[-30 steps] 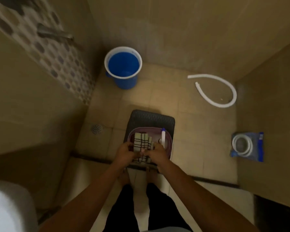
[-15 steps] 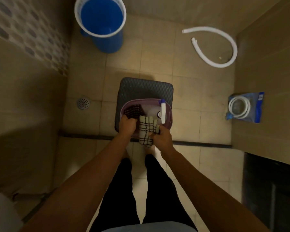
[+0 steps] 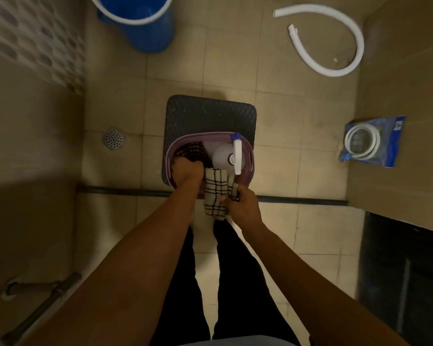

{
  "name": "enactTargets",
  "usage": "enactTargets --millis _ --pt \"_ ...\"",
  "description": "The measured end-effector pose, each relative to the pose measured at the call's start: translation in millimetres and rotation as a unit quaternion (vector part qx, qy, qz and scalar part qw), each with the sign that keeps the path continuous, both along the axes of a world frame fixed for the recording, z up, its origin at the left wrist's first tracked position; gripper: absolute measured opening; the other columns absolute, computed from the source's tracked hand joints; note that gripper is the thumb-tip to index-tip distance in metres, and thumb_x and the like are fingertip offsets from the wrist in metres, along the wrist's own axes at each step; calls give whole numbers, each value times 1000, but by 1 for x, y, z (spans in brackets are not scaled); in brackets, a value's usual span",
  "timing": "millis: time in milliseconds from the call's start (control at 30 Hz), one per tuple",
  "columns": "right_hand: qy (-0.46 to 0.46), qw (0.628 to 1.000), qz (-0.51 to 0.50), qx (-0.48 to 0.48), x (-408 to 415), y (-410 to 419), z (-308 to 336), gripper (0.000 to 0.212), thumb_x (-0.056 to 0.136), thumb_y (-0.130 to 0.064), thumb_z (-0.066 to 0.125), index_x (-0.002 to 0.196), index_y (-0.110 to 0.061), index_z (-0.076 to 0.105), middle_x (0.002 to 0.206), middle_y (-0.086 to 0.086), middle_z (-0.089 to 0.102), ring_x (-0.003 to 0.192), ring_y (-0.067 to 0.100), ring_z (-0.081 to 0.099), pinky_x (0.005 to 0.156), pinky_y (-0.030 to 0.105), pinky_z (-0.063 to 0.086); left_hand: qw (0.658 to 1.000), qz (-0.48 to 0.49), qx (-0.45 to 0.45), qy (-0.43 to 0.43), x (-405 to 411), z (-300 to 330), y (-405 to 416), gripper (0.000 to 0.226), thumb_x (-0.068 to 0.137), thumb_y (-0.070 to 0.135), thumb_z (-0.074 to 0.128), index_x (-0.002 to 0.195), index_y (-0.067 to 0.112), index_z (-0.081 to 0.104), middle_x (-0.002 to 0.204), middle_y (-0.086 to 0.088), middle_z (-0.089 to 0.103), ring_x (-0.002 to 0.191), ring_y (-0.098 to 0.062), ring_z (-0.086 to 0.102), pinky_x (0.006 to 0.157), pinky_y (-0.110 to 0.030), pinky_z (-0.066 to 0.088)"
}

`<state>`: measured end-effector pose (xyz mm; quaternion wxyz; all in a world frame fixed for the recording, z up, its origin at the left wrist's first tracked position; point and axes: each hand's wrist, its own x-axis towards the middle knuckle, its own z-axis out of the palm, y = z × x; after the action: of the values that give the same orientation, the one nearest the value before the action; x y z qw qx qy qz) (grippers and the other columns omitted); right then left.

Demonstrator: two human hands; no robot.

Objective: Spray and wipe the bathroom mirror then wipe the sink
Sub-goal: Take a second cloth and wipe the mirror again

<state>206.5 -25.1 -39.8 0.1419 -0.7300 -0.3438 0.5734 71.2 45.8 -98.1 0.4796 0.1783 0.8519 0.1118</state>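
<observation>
Our right hand [image 3: 243, 204] pinched the folded checked cloth [image 3: 215, 193] at the basket's [image 3: 171, 156] near rim. Our left hand [image 3: 186, 171] reached inside, fingers curled on a dark cloth [image 3: 191, 151]. The spray bottle [image 3: 229, 157] stood just beyond the right hand, its trigger head running toward that hand, the nearer one.
</observation>
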Motion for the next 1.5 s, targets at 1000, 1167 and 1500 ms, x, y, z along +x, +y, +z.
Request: enactTargets --millis 1000,1167,1500 --pt "0 1000 0 30 -31 9 27 37 89 4 53 123 -11 58 109 1 63 104 19 62 83 27 53 971 84 221 -26 -84 98 -63 25 86 -2 57 110 5 61 102 -8 69 95 -23 66 85 -42 55" --pt "-14 999 20 37 -57 31 7 35 91 2 48 124 -8 55 115 7 64 107 24 62 91 42 56 956 135 258 -47 -113 112 -70 23 86 -8 53 102 8 58 92 -3 67 89 -21 65 71 -32 53" --pt "-63 996 39 -47 -90 62 -59 39 97 -6 44 136 -10 39 133 10 53 123 29 51 103 44 46 949 145 278 -38 -125 97 -73 25 84 -10 53 102 7 60 87 1 68 74 -5 65 58 -18 52"
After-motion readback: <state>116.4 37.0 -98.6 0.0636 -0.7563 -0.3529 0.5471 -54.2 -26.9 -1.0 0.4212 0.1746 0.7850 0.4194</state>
